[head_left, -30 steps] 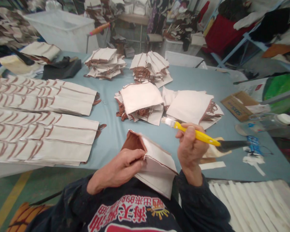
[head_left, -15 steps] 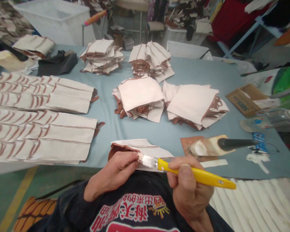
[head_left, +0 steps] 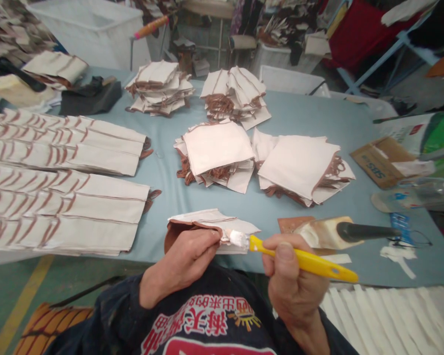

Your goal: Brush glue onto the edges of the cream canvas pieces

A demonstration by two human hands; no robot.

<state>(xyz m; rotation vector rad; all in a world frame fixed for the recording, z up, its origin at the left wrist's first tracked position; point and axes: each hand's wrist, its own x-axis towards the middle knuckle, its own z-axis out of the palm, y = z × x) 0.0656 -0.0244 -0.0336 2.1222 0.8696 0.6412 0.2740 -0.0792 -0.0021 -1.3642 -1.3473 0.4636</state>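
Observation:
My right hand (head_left: 292, 276) grips a yellow-handled brush (head_left: 305, 261), its bristles coated in white and pointing left. The bristle end lies against or just beside the edge of a cream fabric piece with brown lining (head_left: 203, 217) at the table's front edge. With closed fingers, my left hand (head_left: 187, 261) pinches that piece at its brown edge, close to the bristles. Right of the piece stands a whitish-crusted container (head_left: 318, 229) with a dark handle (head_left: 368, 231) sticking out, resting on a brown patch (head_left: 294, 224).
Cream pieces with brown edges lie in overlapping rows (head_left: 103, 197) on the left. Several stacks (head_left: 218, 148) of similar pieces sit mid-table and behind. At right are a cardboard box (head_left: 377, 160) and a clear bottle (head_left: 410, 197). White strips (head_left: 388, 315) lie below the table edge.
The brush tip has shifted slightly right along the piece's edge. My left fingers have moved a little right with the edge they pinch. The whole view has shifted slightly.

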